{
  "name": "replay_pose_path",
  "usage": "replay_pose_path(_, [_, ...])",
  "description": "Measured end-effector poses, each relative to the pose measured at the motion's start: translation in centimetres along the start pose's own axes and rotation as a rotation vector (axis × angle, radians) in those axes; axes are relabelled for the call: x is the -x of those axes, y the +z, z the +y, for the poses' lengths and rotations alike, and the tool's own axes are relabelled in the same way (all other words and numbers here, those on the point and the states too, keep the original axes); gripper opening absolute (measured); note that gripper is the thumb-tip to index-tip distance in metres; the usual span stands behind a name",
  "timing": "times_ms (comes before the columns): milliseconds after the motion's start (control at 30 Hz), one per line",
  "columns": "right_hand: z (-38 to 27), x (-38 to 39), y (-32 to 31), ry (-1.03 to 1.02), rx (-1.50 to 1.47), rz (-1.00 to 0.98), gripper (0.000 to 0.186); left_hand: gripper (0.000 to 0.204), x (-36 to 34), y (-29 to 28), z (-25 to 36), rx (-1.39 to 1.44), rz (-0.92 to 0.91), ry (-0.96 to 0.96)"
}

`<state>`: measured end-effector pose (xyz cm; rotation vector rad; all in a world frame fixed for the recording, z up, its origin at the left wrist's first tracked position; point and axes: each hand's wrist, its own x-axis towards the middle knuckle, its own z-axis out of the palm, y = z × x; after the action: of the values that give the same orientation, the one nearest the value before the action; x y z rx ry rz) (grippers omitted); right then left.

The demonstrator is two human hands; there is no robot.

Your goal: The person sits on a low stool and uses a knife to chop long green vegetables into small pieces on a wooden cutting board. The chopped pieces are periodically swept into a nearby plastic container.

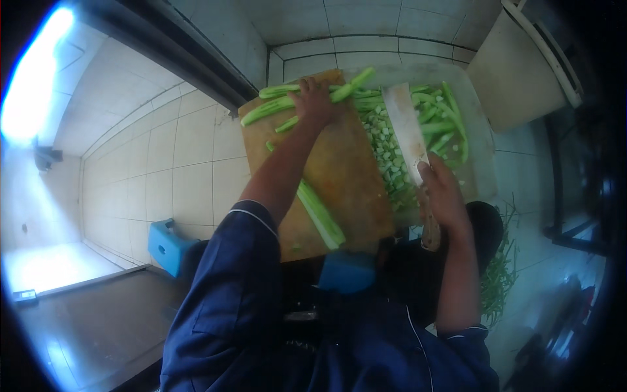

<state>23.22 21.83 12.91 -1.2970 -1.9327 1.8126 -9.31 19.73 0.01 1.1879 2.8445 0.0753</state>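
The right hand (446, 196) is clenched on the handle of a cleaver (406, 130), whose blade lies over cut green pieces (386, 160) in a clear tub (480, 140). The left hand (315, 101) presses long green stalks (277, 104) at the far end of the wooden board (346, 176). Better to keep these fingers curled, away from the blade. The board sits low over a pale tiled floor (176, 150); a beige bin (516, 72) stands beyond.

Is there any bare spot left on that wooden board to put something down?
Yes: the middle of the brown wooden cutting board, between the left hand and the long green stalks. The far edge and the clear tub beside the cleaver are crowded.
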Motion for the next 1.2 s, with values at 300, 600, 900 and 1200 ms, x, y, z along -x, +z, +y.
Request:
replay_pose_path(300, [0.2, -0.4, 0.2, 0.000, 0.034, -0.022, 0.035, 0.101, 1.3, 0.5, -2.3, 0.000, 0.124, 0.234])
replay_pose_path(600, [0.5, 0.3, 1.7, -0.011, 0.185, -0.015, 0.034, 0.101, 15.4, -3.2, -8.7, 0.421, -0.032, -0.227])
replay_pose_path(900, [5.2, -1.8, 5.8, -0.335, 0.606, -0.021, 0.029, 0.084, 19.9, -0.2, -11.2, 0.471, -0.102, -0.232])
replay_pose_path(1200, [5.8, -3.0, 8.3, -0.288, 0.667, -0.070, 0.028, 0.075, 19.8, -1.4, -13.0, 0.364, -0.139, -0.026])
